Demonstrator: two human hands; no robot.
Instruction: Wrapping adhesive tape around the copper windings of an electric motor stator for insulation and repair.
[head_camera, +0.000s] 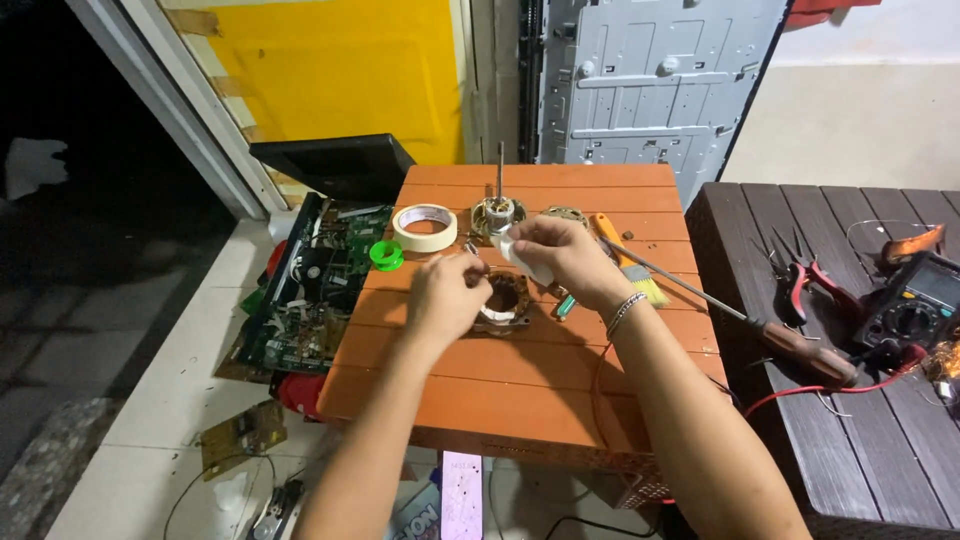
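On the orange wooden table lies a round motor stator with copper windings. My left hand rests on its left side, fingers closed, pinching something thin that I cannot make out. My right hand hovers just behind the stator and holds a small white piece, paper or cloth. Behind the hands stands a metal motor part with an upright shaft.
A roll of masking tape and a green spool lie at the left. A paintbrush and long screwdriver lie at the right. Pliers and a multimeter sit on the dark side table. Circuit boards lie on the floor.
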